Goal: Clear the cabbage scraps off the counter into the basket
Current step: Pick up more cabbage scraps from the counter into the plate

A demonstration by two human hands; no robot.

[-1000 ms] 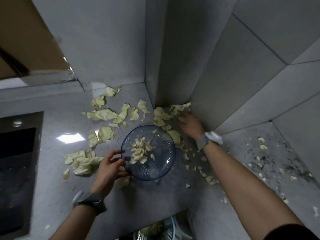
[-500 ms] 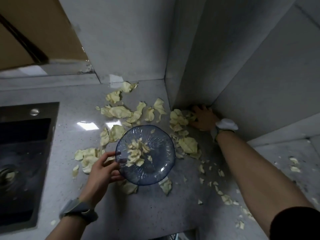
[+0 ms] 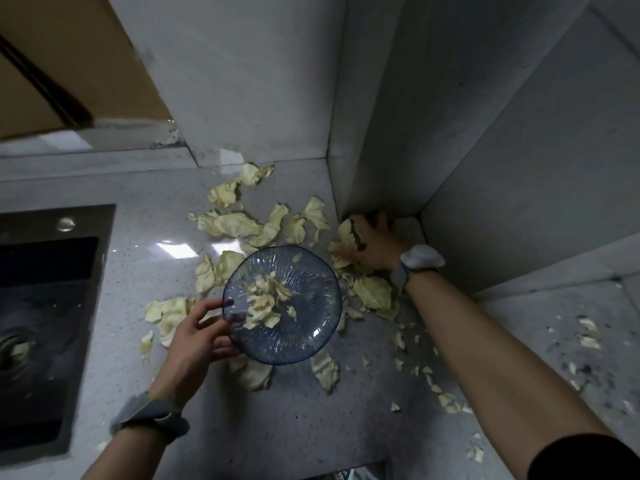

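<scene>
Pale yellow-green cabbage scraps [image 3: 239, 223] lie scattered over the grey speckled counter [image 3: 311, 427]. My left hand [image 3: 197, 336] grips the left rim of a clear blue glass plate [image 3: 304, 337], held above the counter with a small heap of scraps on it. My right hand [image 3: 372, 242] reaches into the wall corner, fingers curled around a bunch of cabbage leaves [image 3: 344, 242]. A sliver of the basket [image 3: 346, 474] shows at the bottom edge.
A dark sink [image 3: 45, 306] sits in the counter at the left. Tiled walls [image 3: 450, 116] form a corner behind the scraps. Small crumbs [image 3: 585, 332] dot the counter at the right.
My right hand has pulled leaves out of the corner toward the plate and closed around them. The view has shifted, and the plate stays held in my left hand.
</scene>
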